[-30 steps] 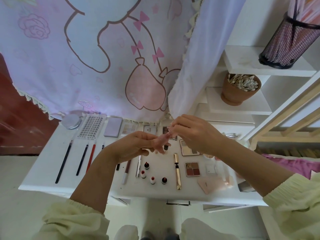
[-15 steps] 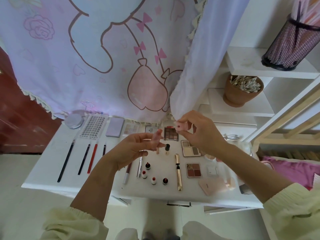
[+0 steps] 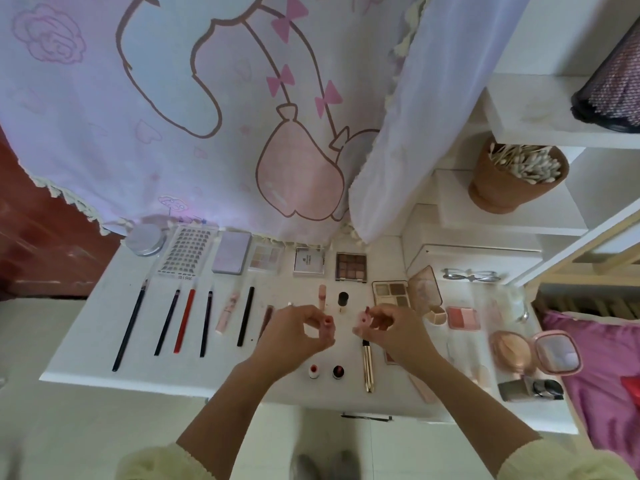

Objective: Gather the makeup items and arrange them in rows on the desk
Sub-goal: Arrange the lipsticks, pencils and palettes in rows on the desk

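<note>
**Makeup items lie in rows; each hand holds a pink piece**

Along the back of the white surface [image 3: 86,341], starting at the left, sit a round silver compact [image 3: 144,239], a lash tray [image 3: 185,252], a lavender palette [image 3: 231,252], a pale eyeshadow palette [image 3: 266,258], a white compact [image 3: 309,260] and a brown eyeshadow palette [image 3: 350,267]. In front of them runs a row of long thin things, side by side with gaps between. They are a long black brush [image 3: 131,323], a dark pencil [image 3: 167,322], a red pencil [image 3: 184,320], a second dark pencil [image 3: 206,323], a pink gloss tube [image 3: 227,311] and a black pencil [image 3: 245,317].

Over the middle of the surface the left hand [image 3: 294,332] pinches a small pink tube [image 3: 327,327] between thumb and fingertips. Near it, not touching, the right hand [image 3: 394,327] pinches a pink cap [image 3: 363,318]. Nearer the front edge a small red lipstick [image 3: 313,371] and a small dark lipstick [image 3: 338,371] stand upright together, with a gold tube [image 3: 367,367] lying just to their right.

Farther right lie an open palette [image 3: 391,293], a blush pan [image 3: 463,317] and a pink mirror compact [image 3: 536,351], which lies open. On a shelf [image 3: 450,209] above them a terracotta pot [image 3: 498,188] holds cotton swabs [image 3: 526,164].
</note>
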